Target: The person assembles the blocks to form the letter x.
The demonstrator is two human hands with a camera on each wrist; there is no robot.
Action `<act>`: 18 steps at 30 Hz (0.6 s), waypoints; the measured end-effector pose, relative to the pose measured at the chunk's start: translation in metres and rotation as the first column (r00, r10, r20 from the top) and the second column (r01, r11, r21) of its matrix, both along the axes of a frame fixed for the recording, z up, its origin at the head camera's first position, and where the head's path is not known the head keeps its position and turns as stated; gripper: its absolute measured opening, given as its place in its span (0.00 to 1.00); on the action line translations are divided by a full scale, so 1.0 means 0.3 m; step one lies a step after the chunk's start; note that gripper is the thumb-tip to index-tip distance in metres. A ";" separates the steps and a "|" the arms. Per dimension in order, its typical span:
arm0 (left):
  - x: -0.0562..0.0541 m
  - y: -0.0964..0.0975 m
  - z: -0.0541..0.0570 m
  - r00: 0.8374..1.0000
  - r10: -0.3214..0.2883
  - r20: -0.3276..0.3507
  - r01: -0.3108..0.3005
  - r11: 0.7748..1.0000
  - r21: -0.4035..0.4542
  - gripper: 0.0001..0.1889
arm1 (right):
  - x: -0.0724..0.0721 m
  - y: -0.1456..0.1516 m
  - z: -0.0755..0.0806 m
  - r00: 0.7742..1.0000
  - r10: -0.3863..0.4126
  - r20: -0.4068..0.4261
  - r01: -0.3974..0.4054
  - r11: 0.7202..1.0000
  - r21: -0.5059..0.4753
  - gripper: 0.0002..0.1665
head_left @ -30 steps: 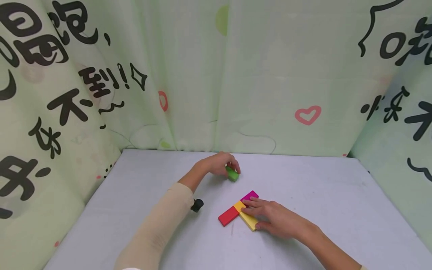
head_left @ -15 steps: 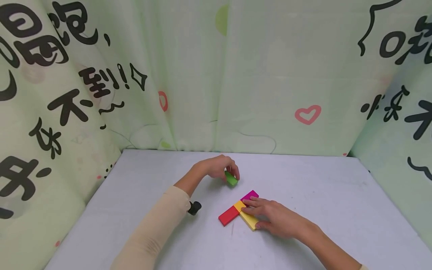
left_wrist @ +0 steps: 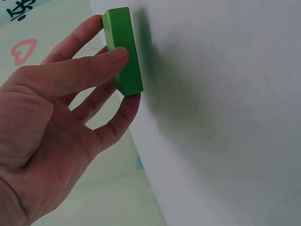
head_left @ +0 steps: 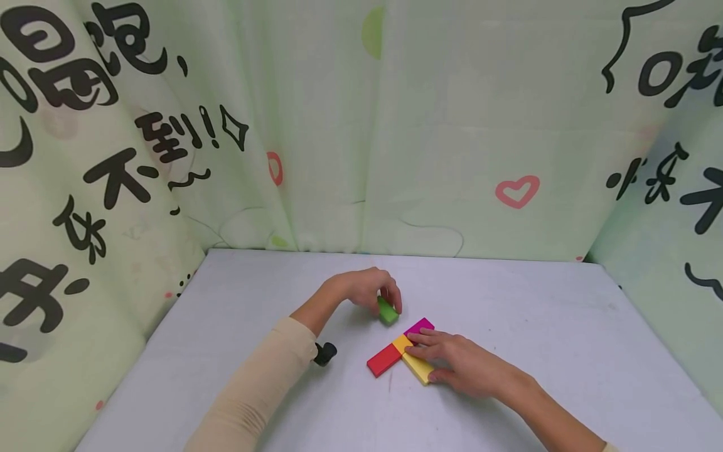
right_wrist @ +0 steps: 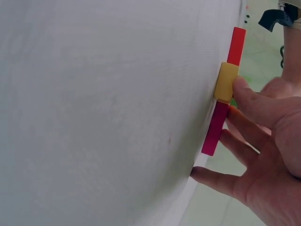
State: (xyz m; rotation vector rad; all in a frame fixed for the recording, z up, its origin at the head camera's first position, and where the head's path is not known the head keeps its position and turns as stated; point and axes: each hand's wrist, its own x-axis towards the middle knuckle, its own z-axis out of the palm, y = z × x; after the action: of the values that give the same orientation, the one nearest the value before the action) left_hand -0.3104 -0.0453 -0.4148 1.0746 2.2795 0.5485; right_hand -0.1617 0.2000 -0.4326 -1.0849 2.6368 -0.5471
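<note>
My left hand [head_left: 369, 290] pinches a green block [head_left: 387, 312] between thumb and fingers, close over the table behind the other blocks. In the left wrist view, the green block [left_wrist: 127, 66] has the thumb across one face and fingertips along the opposite side and lower end. A red block [head_left: 384, 360], a small orange-yellow block [head_left: 401, 343] and a magenta block [head_left: 418, 326] form a line. A longer yellow block [head_left: 417, 368] extends from its middle toward me. My right hand [head_left: 463, 365] rests extended fingers on the magenta and yellow pieces, its thumb at the yellow block's near end.
The blocks lie on a white tabletop [head_left: 542, 326]. Pale green curtains [head_left: 440, 125] with dark lettering and hearts hang behind and at both sides. A black device [head_left: 324, 354] sits at the left wrist, below the beige sleeve.
The left hand has brought the green block toward me, nearer to the magenta block. The right hand and the blocks under it have stayed in place.
</note>
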 end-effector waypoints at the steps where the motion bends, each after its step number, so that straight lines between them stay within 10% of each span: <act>1: 0.001 0.001 -0.002 1.000 0.000 0.008 0.000 1.000 -0.002 0.17 | -0.001 0.000 -0.001 1.000 0.000 0.001 0.000 1.000 0.000 0.32; 18: 0.035 0.029 -0.016 0.997 -0.046 0.061 0.048 0.998 -0.037 0.16 | -0.008 0.000 -0.003 1.000 -0.006 0.021 0.006 1.000 0.004 0.32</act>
State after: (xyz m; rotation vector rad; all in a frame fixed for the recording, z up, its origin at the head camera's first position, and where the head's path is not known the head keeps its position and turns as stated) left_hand -0.3000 -0.0365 -0.4196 1.0759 2.1982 0.5090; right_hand -0.1641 0.2002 -0.4334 -1.0651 2.6226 -0.5518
